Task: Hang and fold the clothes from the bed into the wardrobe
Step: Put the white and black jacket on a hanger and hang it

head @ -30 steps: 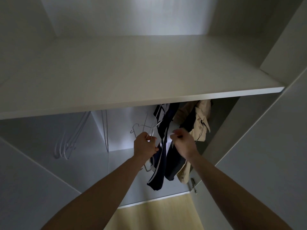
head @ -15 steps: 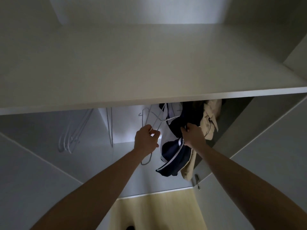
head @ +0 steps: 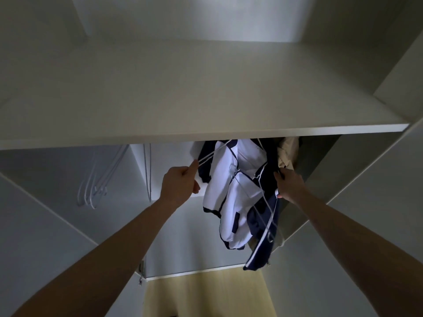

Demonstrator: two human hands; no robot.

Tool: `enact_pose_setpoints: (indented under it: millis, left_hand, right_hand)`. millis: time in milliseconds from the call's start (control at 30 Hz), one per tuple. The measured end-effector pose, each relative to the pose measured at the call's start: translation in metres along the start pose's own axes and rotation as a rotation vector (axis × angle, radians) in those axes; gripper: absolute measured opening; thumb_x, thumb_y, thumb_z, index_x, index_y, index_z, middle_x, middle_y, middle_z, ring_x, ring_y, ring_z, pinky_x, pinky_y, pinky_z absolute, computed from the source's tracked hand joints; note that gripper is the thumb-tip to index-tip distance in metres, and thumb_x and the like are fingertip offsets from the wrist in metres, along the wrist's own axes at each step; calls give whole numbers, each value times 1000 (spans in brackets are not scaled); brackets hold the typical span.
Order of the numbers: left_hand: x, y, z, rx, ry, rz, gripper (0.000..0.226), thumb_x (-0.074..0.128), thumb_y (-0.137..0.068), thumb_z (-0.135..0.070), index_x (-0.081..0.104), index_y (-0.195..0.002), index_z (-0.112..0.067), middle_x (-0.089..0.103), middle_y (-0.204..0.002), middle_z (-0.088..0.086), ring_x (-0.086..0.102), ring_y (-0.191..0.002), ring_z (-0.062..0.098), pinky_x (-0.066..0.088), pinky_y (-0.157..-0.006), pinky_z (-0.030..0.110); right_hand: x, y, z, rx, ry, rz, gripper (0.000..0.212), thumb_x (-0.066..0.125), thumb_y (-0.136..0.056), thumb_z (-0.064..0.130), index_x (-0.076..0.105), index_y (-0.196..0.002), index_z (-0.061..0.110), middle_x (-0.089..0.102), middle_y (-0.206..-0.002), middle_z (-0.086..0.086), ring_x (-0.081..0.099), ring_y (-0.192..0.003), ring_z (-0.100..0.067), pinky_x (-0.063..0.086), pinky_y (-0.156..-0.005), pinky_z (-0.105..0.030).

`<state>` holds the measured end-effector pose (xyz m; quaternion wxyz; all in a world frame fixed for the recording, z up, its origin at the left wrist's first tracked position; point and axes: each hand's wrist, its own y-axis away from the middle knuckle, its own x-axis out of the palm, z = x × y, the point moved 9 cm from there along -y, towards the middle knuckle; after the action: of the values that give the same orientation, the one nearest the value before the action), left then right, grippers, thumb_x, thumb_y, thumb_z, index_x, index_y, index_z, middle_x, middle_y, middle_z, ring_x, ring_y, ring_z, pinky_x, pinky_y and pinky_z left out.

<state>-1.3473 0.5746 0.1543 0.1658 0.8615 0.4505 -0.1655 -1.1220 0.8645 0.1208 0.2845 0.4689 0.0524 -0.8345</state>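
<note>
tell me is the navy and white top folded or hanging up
Hanging, not folded. The navy and white top dangles under the shelf on a wire hanger; the left hand holds the wire, the right hand grips the cloth.

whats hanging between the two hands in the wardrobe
In the head view, a navy and white garment on a white wire hanger hangs between the left hand and right hand.

No text, label, brand, number or sign can be read anywhere in the head view.
</note>
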Motion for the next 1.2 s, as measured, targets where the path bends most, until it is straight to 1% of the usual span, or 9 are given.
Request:
enact_pose_setpoints:
  millis: [67, 233, 367, 467, 600, 767, 867, 1033, 1200]
  left_hand:
    - [-6, 12, -1, 6, 14, -6, 72, 50, -101, -58, 66, -61, 0, 68, -53, 6, 65, -49, 10, 44, -59, 24]
    - [-25, 36, -9, 86, -23, -40, 66, 54, -101, -54, 41, -52, -12, 47, -45, 6, 50, -42, 21, 43, -51, 25]
    - [-16, 46, -13, -4, -76, 126, 63, 55, -100, -55, 38, -55, -14, 40, -49, 4, 42, -45, 15, 38, -52, 26]
    - [-6, 55, -13, -149, 2, 243, 63, 55, -100, -55, 45, -54, -13, 47, -42, 0, 42, -34, 9, 36, -41, 16]
    - [-6, 63, -18, -170, 4, 291, 56, 47, -105, -51, 51, -64, -13, 62, -51, 2, 39, -37, 10, 30, -40, 17]
    - [-28, 72, -46, 234, -212, 38, 54, 39, -109, -40, 56, -65, -15, 72, -61, -1, 54, -45, 3, 42, -54, 24]
    - [-37, 74, -61, 355, -263, -98, 54, 40, -109, -40, 58, -63, -16, 71, -60, -1, 62, -54, 8, 52, -62, 28]
    - [-31, 73, -65, 406, -137, -151, 59, 42, -109, -37, 52, -67, 2, 65, -63, 15, 60, -57, 27, 52, -64, 37]
    - [-15, 62, -48, 328, 112, -80, 53, 44, -109, -35, 43, -61, -11, 43, -50, -4, 40, -45, 7, 34, -46, 18]
  right_hand:
    - [1, 0, -2, 16, 35, 24, 25, 56, -105, 15, 64, -125, 2, 68, -123, -21, 63, -113, -41, 51, -93, -38]
    - [2, 1, 5, 48, -49, 60, 37, 51, -107, 28, 60, -130, 1, 67, -121, -22, 67, -108, -40, 58, -92, -48]
    - [5, -1, 8, 23, 66, 119, 70, 75, -93, 30, 41, -150, 6, 48, -147, -14, 54, -131, -33, 47, -107, -40]
    - [2, -2, 13, 7, -59, 43, 30, 49, -107, 28, 58, -126, 6, 64, -125, -21, 63, -113, -41, 54, -94, -45]
    - [1, 5, 22, -92, -26, 17, 28, 40, -110, 30, 58, -109, 9, 65, -116, -24, 62, -108, -45, 50, -92, -50]
    - [2, 13, 26, -121, -29, 22, 44, 37, -111, 36, 55, -137, 5, 62, -130, -26, 59, -117, -47, 49, -101, -56]
    - [3, 15, 27, -153, -40, 17, 45, 37, -112, 34, 54, -138, 2, 60, -131, -28, 59, -119, -48, 48, -103, -57]
    - [5, 16, 25, -177, -48, -19, 42, 37, -112, 32, 56, -133, 1, 65, -121, -29, 62, -109, -44, 50, -97, -49]
    - [5, 15, 26, -180, -33, -8, 43, 35, -111, 36, 56, -129, 3, 65, -100, -21, 68, -91, -41, 59, -85, -57]
